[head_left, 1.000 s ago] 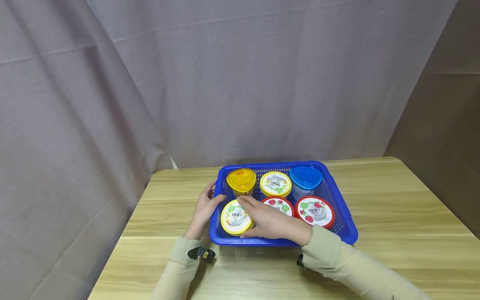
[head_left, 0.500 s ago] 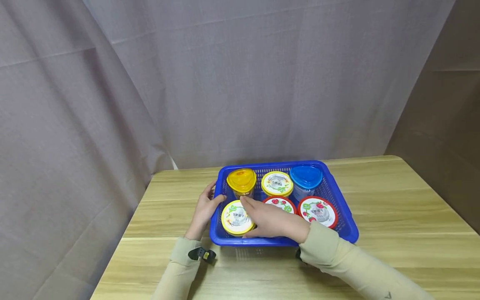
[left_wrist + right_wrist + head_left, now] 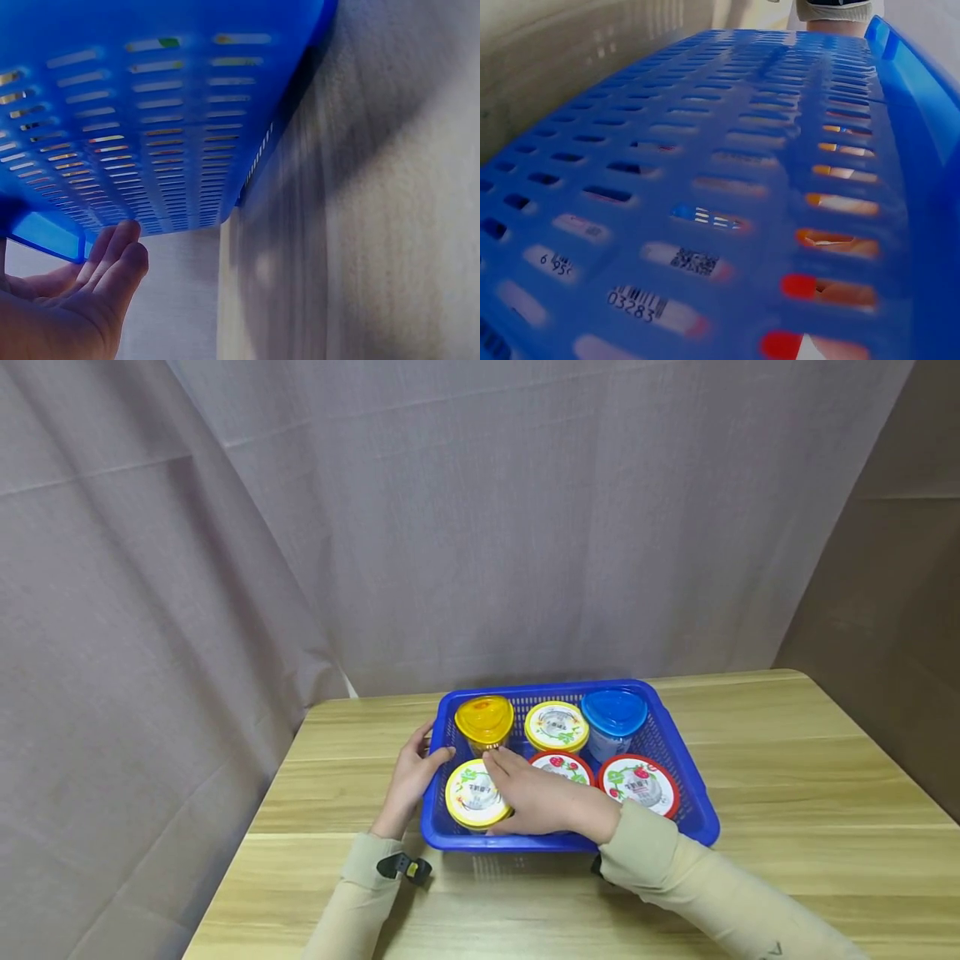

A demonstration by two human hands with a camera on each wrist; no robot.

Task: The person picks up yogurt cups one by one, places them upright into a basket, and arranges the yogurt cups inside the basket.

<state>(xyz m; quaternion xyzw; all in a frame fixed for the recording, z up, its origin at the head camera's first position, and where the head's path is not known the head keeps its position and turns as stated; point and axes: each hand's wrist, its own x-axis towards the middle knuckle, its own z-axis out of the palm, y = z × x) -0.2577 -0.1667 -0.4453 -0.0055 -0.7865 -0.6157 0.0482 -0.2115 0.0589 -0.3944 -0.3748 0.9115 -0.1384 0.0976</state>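
Observation:
A blue plastic basket (image 3: 693,806) with slotted walls stands on the table, holding several lidded jars. My left hand (image 3: 407,781) grips its left rim, thumb over the top and fingers outside. In the left wrist view the fingers (image 3: 120,262) lie against the slotted wall. My right hand (image 3: 551,802) reaches into the basket and holds the front-left jar with a white and yellow lid (image 3: 475,795), thumb in front and fingers behind. Beneath this hand, a red-rimmed jar (image 3: 562,763) is partly hidden. The right wrist view shows the basket's front wall (image 3: 705,150), with labels through its slots.
In the back row are a yellow-lidded jar (image 3: 483,720), a white and yellow lidded jar (image 3: 557,725) and a blue-lidded jar (image 3: 615,714). Another red-rimmed jar (image 3: 641,785) sits front right. A grey curtain (image 3: 465,527) hangs behind the wooden table (image 3: 810,793).
The right hand and the jars have shifted very slightly to the right in the head view. The left hand keeps its place on the rim.

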